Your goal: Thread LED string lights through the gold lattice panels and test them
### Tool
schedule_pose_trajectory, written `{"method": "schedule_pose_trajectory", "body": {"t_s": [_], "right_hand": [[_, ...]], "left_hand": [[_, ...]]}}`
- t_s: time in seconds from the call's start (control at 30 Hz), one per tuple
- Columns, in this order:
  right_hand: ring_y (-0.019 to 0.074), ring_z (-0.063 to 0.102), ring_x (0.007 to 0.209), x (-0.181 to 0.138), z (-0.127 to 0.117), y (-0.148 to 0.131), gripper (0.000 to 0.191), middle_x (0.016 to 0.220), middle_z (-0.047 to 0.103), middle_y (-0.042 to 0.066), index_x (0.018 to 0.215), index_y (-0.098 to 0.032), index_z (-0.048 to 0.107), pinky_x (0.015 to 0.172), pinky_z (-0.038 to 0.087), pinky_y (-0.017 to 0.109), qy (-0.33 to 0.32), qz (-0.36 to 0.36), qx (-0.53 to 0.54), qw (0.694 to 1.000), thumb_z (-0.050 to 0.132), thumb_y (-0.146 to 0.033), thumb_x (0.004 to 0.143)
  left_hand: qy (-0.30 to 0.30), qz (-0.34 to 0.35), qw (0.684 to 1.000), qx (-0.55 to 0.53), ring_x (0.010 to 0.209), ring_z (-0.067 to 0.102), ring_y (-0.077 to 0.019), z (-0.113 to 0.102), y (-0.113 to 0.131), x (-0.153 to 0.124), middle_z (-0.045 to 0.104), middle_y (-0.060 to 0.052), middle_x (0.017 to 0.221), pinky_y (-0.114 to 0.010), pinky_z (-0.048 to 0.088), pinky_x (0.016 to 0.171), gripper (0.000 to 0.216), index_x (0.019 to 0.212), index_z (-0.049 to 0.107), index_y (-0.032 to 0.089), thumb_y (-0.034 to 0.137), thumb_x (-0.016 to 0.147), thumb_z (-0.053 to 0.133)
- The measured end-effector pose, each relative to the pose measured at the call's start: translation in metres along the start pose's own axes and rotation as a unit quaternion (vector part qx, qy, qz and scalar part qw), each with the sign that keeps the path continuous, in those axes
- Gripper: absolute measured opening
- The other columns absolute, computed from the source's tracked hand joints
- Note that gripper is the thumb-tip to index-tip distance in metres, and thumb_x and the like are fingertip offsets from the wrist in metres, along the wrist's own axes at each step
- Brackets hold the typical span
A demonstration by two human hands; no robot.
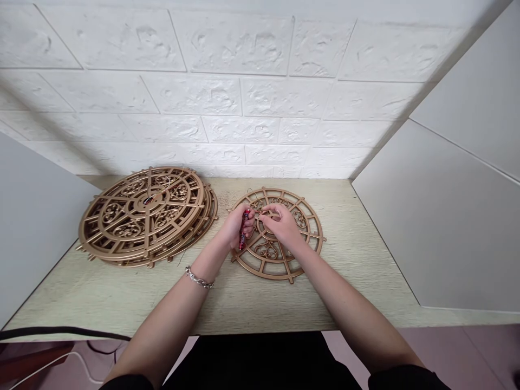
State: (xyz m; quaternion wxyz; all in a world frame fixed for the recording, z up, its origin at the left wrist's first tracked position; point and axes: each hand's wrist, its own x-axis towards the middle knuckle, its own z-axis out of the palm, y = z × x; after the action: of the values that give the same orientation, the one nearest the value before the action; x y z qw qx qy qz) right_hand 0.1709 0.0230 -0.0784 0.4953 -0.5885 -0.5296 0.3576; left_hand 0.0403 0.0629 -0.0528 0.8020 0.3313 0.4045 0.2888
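Note:
A gold round openwork frame [266, 275] with scrollwork and short outward tabs lies flat on the bench. Over its upper left part, my left hand [240, 226] is closed around a slim red stick-shaped object [244, 230] with a shiny, patterned side. Close beside it, my right hand [282, 222] is pinched above the frame's centre, thumb and forefinger together near the left fingertips. Whatever sits in that pinch is too small to name. A thin dark wire [255, 194] arcs up just behind the hands.
Several similar gold frames [142, 216] are stacked on the left, with loose thin wire on top. The pale wooden bench [260, 309] meets a white brick-patterned wall [244, 97]. Grey panels [455, 216] stand at both sides. A black cable [60, 330] runs along the front left edge.

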Motion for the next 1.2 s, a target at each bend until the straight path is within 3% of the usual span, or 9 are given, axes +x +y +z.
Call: {"method": "schedule_pose_trajectory", "body": {"t_s": [0.13, 0.23, 0.33, 0.53, 0.73, 0.87, 1.0, 1.1, 1.2], "right_hand": [[0.0196, 0.049, 0.1, -0.001, -0.006, -0.004, 0.025, 0.104, 0.055, 0.005, 0.092, -0.019, 0.058, 0.086, 0.037, 0.034, 0.009, -0.023, -0.069, 0.997, 0.057, -0.034, 0.071], [0.0196, 0.05, 0.092, -0.002, -0.012, -0.01, 0.015, 0.093, 0.057, 0.005, 0.079, -0.018, 0.058, 0.082, 0.037, 0.035, 0.032, -0.056, -0.132, 0.989, 0.052, -0.031, 0.075], [0.0181, 0.05, 0.079, -0.001, -0.017, -0.013, 0.017, 0.082, 0.057, 0.004, 0.069, -0.018, 0.057, 0.073, 0.038, 0.033, 0.04, -0.057, -0.16, 0.985, 0.049, -0.031, 0.077], [0.015, 0.053, 0.066, 0.001, -0.013, -0.005, 0.022, 0.074, 0.062, 0.002, 0.083, -0.018, 0.063, 0.061, 0.039, 0.028, -0.046, 0.049, -0.064, 0.996, 0.051, -0.036, 0.077], [0.0138, 0.058, 0.075, 0.0, -0.002, 0.006, 0.029, 0.083, 0.063, 0.002, 0.095, -0.017, 0.062, 0.071, 0.045, 0.028, -0.105, 0.021, 0.06, 0.992, 0.051, -0.038, 0.079], [0.0143, 0.058, 0.081, -0.003, 0.0, 0.003, 0.03, 0.09, 0.063, 0.004, 0.097, -0.017, 0.061, 0.075, 0.045, 0.029, -0.125, -0.021, 0.074, 0.989, 0.046, -0.04, 0.085], [0.0138, 0.055, 0.078, -0.006, -0.002, -0.002, 0.027, 0.083, 0.061, 0.003, 0.087, -0.017, 0.063, 0.073, 0.042, 0.028, -0.157, -0.126, -0.06, 0.978, 0.041, -0.033, 0.089], [0.0134, 0.051, 0.075, -0.008, -0.002, -0.005, 0.028, 0.075, 0.056, 0.003, 0.077, -0.015, 0.063, 0.071, 0.039, 0.027, -0.212, -0.201, -0.209, 0.933, 0.041, -0.026, 0.09], [0.0144, 0.048, 0.076, -0.011, -0.001, -0.007, 0.03, 0.077, 0.053, 0.005, 0.074, -0.014, 0.063, 0.073, 0.037, 0.028, -0.245, -0.23, -0.334, 0.881, 0.042, -0.027, 0.09]], "left_hand": [[0.015, 0.002, 0.999, -0.033, 0.028, 0.019, -0.0057, -0.005, 0.006, 0.001, 0.022, 0.007, 0.04, -0.017, 0.021, 0.03, 0.029, 0.052, 0.035, 0.018, 0.023, 0.08, 0.031], [0.022, 0.004, 0.998, -0.063, 0.028, 0.021, -0.006, -0.009, 0.008, 0.002, 0.022, 0.007, 0.04, -0.017, 0.023, 0.03, 0.027, 0.052, 0.034, 0.018, 0.021, 0.079, 0.031], [0.027, 0.016, 0.994, -0.101, 0.028, 0.022, -0.0065, -0.014, 0.01, 0.004, 0.023, 0.007, 0.04, -0.018, 0.026, 0.031, 0.027, 0.053, 0.033, 0.018, 0.02, 0.08, 0.03], [0.051, 0.04, 0.986, -0.152, 0.031, 0.028, -0.0076, -0.021, 0.016, 0.005, 0.029, 0.005, 0.041, -0.024, 0.042, 0.039, 0.026, 0.054, 0.036, 0.018, 0.019, 0.08, 0.032], [0.032, 0.027, 0.979, -0.202, 0.033, 0.031, -0.0085, -0.02, 0.013, 0.006, 0.031, 0.005, 0.042, -0.027, 0.046, 0.044, 0.025, 0.054, 0.035, 0.018, 0.018, 0.079, 0.031], [0.03, 0.021, 0.972, -0.232, 0.034, 0.03, -0.0084, -0.022, 0.011, 0.007, 0.032, 0.004, 0.043, -0.026, 0.045, 0.045, 0.025, 0.054, 0.034, 0.018, 0.018, 0.079, 0.031], [0.031, 0.012, 0.964, -0.265, 0.034, 0.03, -0.0084, -0.022, 0.011, 0.008, 0.032, 0.004, 0.043, -0.027, 0.045, 0.045, 0.023, 0.055, 0.034, 0.018, 0.017, 0.078, 0.032], [0.031, 0.005, 0.957, -0.288, 0.034, 0.031, -0.0082, -0.023, 0.011, 0.009, 0.032, 0.005, 0.043, -0.028, 0.045, 0.046, 0.022, 0.055, 0.034, 0.018, 0.016, 0.077, 0.033], [0.026, -0.001, 0.952, -0.306, 0.034, 0.031, -0.008, -0.023, 0.01, 0.009, 0.032, 0.005, 0.044, -0.028, 0.046, 0.046, 0.021, 0.056, 0.033, 0.018, 0.015, 0.077, 0.032]]}}
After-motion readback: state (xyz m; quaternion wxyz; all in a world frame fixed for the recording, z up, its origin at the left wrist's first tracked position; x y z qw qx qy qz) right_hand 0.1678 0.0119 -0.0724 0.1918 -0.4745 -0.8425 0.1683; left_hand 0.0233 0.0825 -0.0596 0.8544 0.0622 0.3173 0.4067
